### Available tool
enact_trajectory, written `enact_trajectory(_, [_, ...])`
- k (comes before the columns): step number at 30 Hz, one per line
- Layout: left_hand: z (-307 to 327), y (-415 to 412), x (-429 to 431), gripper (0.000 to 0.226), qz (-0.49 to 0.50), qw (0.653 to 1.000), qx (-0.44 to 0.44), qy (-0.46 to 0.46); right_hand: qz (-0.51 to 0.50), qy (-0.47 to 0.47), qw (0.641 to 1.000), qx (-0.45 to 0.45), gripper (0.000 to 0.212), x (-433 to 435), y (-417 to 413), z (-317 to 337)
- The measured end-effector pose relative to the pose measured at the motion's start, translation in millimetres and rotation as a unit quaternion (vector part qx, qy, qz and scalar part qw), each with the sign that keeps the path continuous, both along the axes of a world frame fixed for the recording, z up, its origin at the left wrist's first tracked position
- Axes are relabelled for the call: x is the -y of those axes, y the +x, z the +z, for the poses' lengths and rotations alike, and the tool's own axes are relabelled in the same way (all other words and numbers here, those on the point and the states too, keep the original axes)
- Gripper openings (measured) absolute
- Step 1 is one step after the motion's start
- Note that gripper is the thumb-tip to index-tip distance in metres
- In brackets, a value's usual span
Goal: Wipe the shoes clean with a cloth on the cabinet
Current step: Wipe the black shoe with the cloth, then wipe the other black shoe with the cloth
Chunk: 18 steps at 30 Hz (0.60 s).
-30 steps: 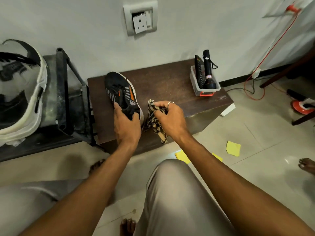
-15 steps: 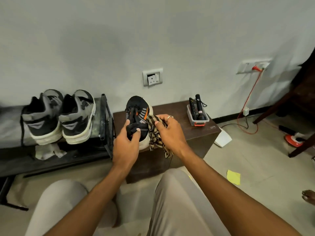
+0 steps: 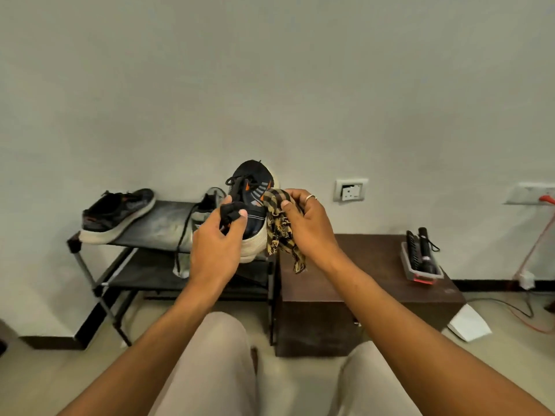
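Before the wall (image 3: 270, 85), shoe (image 3: 255, 187) held toe-up, seemingly near vertical, cloth (image 3: 279, 223) alongside.

The left hand (image 3: 214, 247) covers the heel of the shoe (image 3: 253, 187) and a part of its sole. The cloth (image 3: 277, 232) hangs over the shoe's right side and hides it; whether it presses on the shoe there, I cannot tell. Of the right hand (image 3: 309, 226), only the thumb and the ringed one of the fingers (image 3: 300, 194) show; the others are behind the cloth. A grey shoe (image 3: 210, 202) on the rack (image 3: 150, 232) is mostly hidden behind the left hand. The right arm crosses the near left corner of the surface (image 3: 375, 253). The dark things in the tray (image 3: 420, 273) are too small to name. A wall plate (image 3: 531, 193) is cut by the right edge, and both arms by the bottom edge.
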State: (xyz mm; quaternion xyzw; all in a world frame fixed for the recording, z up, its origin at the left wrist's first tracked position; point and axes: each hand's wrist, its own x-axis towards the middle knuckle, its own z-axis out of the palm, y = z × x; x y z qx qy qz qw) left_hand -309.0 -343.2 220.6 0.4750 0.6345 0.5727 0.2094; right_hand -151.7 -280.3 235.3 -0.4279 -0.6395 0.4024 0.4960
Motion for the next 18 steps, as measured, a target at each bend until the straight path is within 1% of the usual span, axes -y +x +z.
enact_trajectory(3, [9, -44, 7, 0.045, 0.027, 0.999, -0.011, 0.012, 0.034, 0.010, 0.999, -0.004, 0.023, -5, -43, 7])
enact_trajectory(5, [11, -56, 4, 0.044, 0.028, 0.999, -0.013, 0.013, 0.033, -0.002, 0.999, -0.022, 0.021, -7, -50, 7])
enact_trajectory(6, [13, -91, 3, 0.043, 0.057, 0.998, -0.008, 0.020, 0.058, -0.014, 0.997, -0.039, 0.020, -14, -86, 11])
enact_trajectory(7, [13, -111, 2, 0.042, 0.068, 0.997, -0.007, 0.021, 0.074, -0.032, 0.995, -0.052, 0.022, -17, -103, 11])
enact_trajectory(11, [11, -144, -7, 0.038, 0.080, 0.996, -0.010, 0.036, 0.091, -0.086, 0.988, -0.090, 0.038, -22, -118, 2])
enact_trajectory(13, [2, -173, -23, 0.039, 0.090, 0.995, -0.029, 0.020, 0.108, -0.130, 0.979, -0.111, 0.040, -33, -134, -7])
enact_trajectory(15, [-12, -202, -43, 0.040, 0.083, 0.996, -0.038, 0.000, 0.119, -0.184, 0.967, -0.130, 0.038, -40, -145, -12])
enact_trajectory(18, [-36, -237, -75, 0.039, 0.082, 0.994, -0.064, -0.040, 0.127, -0.213, 0.960, -0.129, 0.030, -58, -155, -23])
